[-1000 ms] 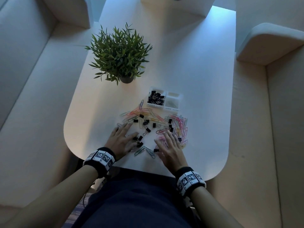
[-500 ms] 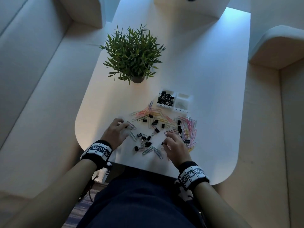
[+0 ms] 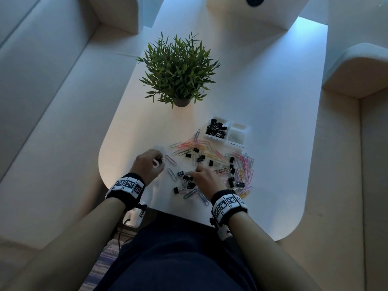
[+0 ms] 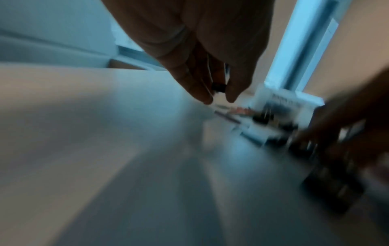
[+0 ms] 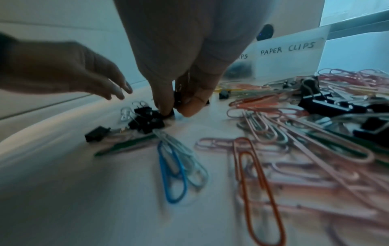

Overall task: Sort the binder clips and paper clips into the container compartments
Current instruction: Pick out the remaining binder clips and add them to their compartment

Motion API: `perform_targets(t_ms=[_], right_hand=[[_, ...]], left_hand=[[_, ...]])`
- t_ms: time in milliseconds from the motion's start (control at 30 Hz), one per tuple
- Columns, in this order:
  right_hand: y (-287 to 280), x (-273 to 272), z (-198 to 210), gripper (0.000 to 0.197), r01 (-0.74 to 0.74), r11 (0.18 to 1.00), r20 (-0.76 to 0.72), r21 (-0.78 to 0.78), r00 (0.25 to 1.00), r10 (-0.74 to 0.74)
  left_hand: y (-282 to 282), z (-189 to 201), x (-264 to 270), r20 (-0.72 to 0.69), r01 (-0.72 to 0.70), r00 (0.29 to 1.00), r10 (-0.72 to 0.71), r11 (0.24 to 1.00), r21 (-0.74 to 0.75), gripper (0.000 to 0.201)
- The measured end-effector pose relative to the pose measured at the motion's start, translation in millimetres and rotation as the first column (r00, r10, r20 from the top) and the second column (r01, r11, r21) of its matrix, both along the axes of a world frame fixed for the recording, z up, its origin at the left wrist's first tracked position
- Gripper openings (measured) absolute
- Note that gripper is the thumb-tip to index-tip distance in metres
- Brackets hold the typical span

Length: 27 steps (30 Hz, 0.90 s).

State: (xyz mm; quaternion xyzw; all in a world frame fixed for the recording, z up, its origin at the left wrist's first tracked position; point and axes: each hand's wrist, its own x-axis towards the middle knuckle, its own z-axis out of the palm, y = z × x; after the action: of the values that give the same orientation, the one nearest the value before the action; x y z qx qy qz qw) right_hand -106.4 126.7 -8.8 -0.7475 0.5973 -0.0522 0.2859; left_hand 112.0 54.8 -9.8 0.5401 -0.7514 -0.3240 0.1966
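Observation:
Coloured paper clips [image 3: 241, 166] and small black binder clips [image 3: 200, 158] lie scattered on the white table [image 3: 273, 101]. A clear container [image 3: 227, 133] sits behind them; its left compartment holds black binder clips [image 3: 216, 129], its right one is labelled PAPER CLIPS [image 5: 288, 48]. My left hand [image 3: 150, 164] is lifted at the pile's left edge and pinches a black binder clip [image 4: 219, 87]. My right hand [image 3: 204, 177] reaches into a cluster of binder clips [image 5: 147, 119] near the table's front and pinches one [image 5: 176, 99] between thumb and finger.
A potted green plant [image 3: 178, 70] stands behind the pile, left of the container. Beige sofa cushions [image 3: 42, 122] flank the table on both sides. The table's near edge [image 3: 189, 217] runs just above my lap.
Both hands were flat on the pile a second ago. They have since curled; the left lifted with a binder clip, and the right moved left into the binder clip cluster.

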Motion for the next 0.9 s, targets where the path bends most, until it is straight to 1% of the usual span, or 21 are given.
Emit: perform_targets(t_ms=[67, 100, 133, 200, 233, 267, 300, 333, 367, 400, 433, 467, 500, 533, 567, 633, 667, 767, 833, 867, 900], right_hand=[[-1, 0, -2, 0.020, 0.011, 1.000, 0.001, 0.019, 1.000, -0.011], [-2, 0, -3, 0.012, 0.020, 1.000, -0.007, 0.018, 1.000, -0.020], [-2, 0, -4, 0.007, 0.032, 0.999, -0.009, 0.014, 0.999, -0.032], [-3, 0, -6, 0.003, 0.067, 0.998, -0.004, 0.017, 0.998, -0.067], [-2, 0, -5, 0.005, 0.084, 0.996, 0.004, 0.019, 0.996, -0.084], [-1, 0, -4, 0.006, 0.098, 0.995, 0.013, 0.014, 0.995, -0.098], [-1, 1, -1, 0.008, 0.112, 0.993, 0.020, 0.020, 0.993, -0.113], [0, 3, 1, 0.009, 0.125, 0.992, 0.025, 0.022, 0.992, -0.126], [0, 5, 4, 0.010, 0.150, 0.988, 0.015, 0.031, 0.988, -0.151], [1, 7, 4, 0.010, 0.167, 0.985, 0.005, 0.034, 0.986, -0.167], [1, 10, 4, 0.009, 0.178, 0.984, -0.002, 0.034, 0.984, -0.178], [1, 12, 2, 0.007, 0.183, 0.983, -0.003, 0.026, 0.983, -0.183], [1, 14, 0, 0.005, 0.189, 0.981, -0.012, 0.037, 0.982, -0.188], [1, 14, -2, 0.006, 0.199, 0.979, -0.021, 0.032, 0.980, -0.199], [0, 15, -2, 0.009, 0.207, 0.978, -0.036, 0.032, 0.978, -0.206], [-2, 13, 1, 0.014, 0.213, 0.977, -0.039, 0.001, 0.976, -0.213], [-2, 12, 4, 0.013, 0.200, 0.980, -0.044, 0.001, 0.979, -0.200], [-1, 12, 12, 0.010, 0.105, 0.995, -0.122, -0.004, 0.987, -0.104], [-2, 12, 9, 0.004, 0.140, 0.990, -0.055, 0.015, 0.989, -0.139], [-3, 11, 5, 0.001, 0.162, 0.987, -0.045, -0.001, 0.986, -0.162], [-4, 13, 4, 0.004, 0.188, 0.982, -0.057, 0.013, 0.981, -0.187]], left_hand=[[3, 7, -4, -0.119, -0.150, 0.978, 0.170, 0.975, 0.164, 0.021], [3, 10, -8, -0.175, -0.186, 0.955, 0.238, 0.944, 0.272, 0.023], [3, 11, -13, -0.224, -0.190, 0.930, 0.292, 0.902, 0.386, 0.025], [1, 13, -23, -0.286, -0.143, 0.883, 0.373, 0.792, 0.593, 0.030], [0, 13, -28, -0.297, -0.101, 0.873, 0.386, 0.741, 0.664, 0.031], [0, 14, -32, -0.293, -0.055, 0.889, 0.353, 0.717, 0.695, 0.030], [-1, 14, -36, -0.271, -0.009, 0.926, 0.264, 0.732, 0.682, 0.029], [-2, 14, -39, -0.218, 0.056, 0.970, 0.105, 0.780, 0.623, 0.030], [-2, 14, -42, -0.121, 0.142, 0.988, -0.091, 0.837, 0.528, 0.032], [-2, 13, -43, 0.004, 0.243, 0.962, -0.272, 0.868, 0.432, 0.036], [-2, 10, -44, 0.126, 0.347, 0.902, -0.414, 0.865, 0.362, 0.038], [-2, 9, -45, 0.212, 0.432, 0.832, -0.512, 0.839, 0.331, 0.039], [-3, 9, -45, 0.272, 0.494, 0.771, -0.576, 0.810, 0.316, 0.038], [-4, 9, -45, 0.318, 0.543, 0.718, -0.619, 0.785, 0.300, 0.035], [-5, 9, -44, 0.349, 0.578, 0.687, -0.638, 0.770, 0.270, 0.032], [-10, 8, -43, 0.390, 0.614, 0.662, -0.640, 0.762, 0.207, 0.026], [-12, 9, -43, 0.400, 0.616, 0.662, -0.633, 0.764, 0.190, 0.024], [-15, 7, -42, 0.365, 0.597, 0.704, -0.610, 0.786, 0.162, 0.020], [-17, 4, -41, 0.317, 0.565, 0.743, -0.590, 0.806, 0.175, 0.020], [-18, 3, -41, 0.294, 0.543, 0.765, -0.574, 0.819, 0.185, 0.021], [-18, 3, -40, 0.263, 0.513, 0.795, -0.547, 0.837, 0.189, 0.021]])
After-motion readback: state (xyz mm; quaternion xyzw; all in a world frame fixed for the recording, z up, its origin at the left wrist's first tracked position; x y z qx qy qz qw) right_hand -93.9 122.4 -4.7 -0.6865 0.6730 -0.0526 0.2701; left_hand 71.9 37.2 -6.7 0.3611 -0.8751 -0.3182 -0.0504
